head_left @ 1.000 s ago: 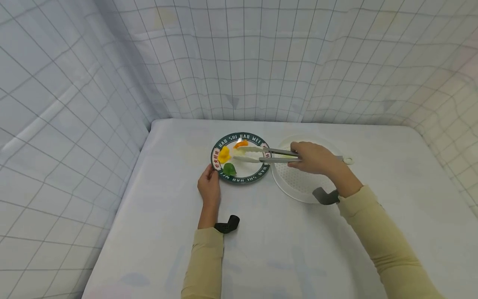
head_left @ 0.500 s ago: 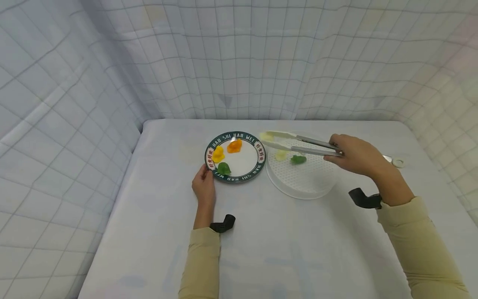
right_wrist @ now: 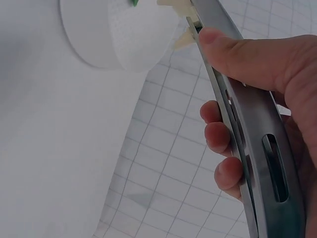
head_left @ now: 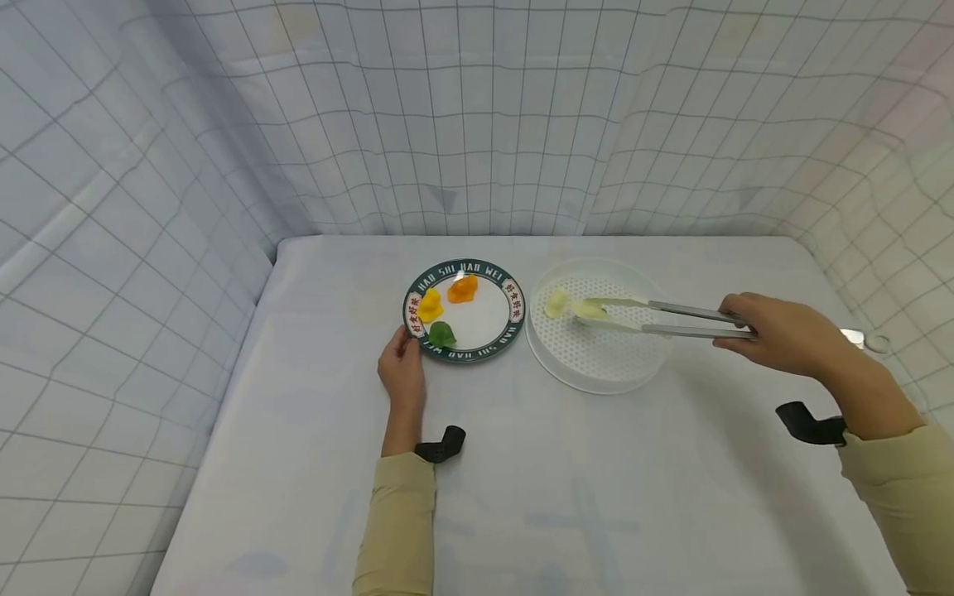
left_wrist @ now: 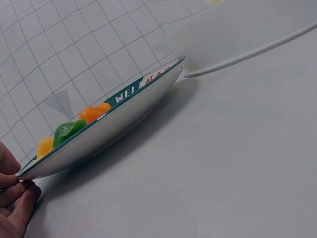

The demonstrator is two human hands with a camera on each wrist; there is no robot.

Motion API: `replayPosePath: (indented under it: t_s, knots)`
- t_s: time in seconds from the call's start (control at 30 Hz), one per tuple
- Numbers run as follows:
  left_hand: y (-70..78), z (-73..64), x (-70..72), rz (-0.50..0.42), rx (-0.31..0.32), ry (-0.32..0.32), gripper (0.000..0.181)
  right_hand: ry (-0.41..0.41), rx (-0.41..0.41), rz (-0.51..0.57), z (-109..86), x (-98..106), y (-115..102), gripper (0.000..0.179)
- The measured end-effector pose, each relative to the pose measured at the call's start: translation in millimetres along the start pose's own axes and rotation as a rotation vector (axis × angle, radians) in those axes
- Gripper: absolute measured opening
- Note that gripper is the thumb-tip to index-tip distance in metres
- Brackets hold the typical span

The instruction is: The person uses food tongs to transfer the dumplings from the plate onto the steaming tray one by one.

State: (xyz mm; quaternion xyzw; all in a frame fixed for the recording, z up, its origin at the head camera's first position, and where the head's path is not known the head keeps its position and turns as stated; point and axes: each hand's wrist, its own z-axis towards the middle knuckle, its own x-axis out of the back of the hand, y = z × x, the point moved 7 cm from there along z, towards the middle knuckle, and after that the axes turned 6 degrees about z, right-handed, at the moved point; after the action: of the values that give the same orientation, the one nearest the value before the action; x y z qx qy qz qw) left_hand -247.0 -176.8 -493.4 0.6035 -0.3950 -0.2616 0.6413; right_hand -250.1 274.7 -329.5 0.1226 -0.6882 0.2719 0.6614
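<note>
My left hand (head_left: 403, 370) pinches the near left rim of a white plate (head_left: 484, 319) with a green lettered border, thumb above and fingers below. On it lie glossy, folded, dumpling-like pieces: a yellow one (head_left: 430, 305), an orange one (head_left: 462, 288) and a green one (head_left: 442, 334). My right hand (head_left: 790, 335) grips long metal tongs (head_left: 693, 311) with pale tips. The tips stand around a pale yellow-green piece (head_left: 587, 309) over a white round perforated tray (head_left: 607, 356). A second pale piece (head_left: 556, 303) lies left of it. Another green piece (right_wrist: 134, 2) shows partly in the right wrist view.
The plate and the tray stand side by side on a white-covered table (head_left: 492, 463). Gridded white cloth (head_left: 514, 124) hangs along the back and both sides. The tongs' ring end (head_left: 878, 343) sticks out behind the right hand.
My right hand has drawn the tongs rightward, from over the plate to over the perforated tray, with a pale piece at their tips. My left hand stays at the plate's rim.
</note>
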Motion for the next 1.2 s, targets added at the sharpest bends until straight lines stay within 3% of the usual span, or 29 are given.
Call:
replayPosePath:
  t_s: [0.43,0.6,0.9,1.2]
  knots:
    - [0.9,-0.2,3.8,-0.005,0.002,0.012,0.041,-0.020,0.055,-0.070,-15.4,2,17,0.027]
    - [0.3,0.0,4.1,0.006,0.011,0.007,0.041,-0.061,0.064,-0.097,-8.3,6,22,0.028]
    - [-1.0,-1.9,1.6,-0.026,0.015,-0.007,0.042,-0.158,-0.001,-0.089,9.3,13,34,0.028]
    - [2.1,-2.6,-0.2,-0.005,0.009,-0.008,0.042,-0.187,-0.035,-0.088,18.2,17,42,0.028]
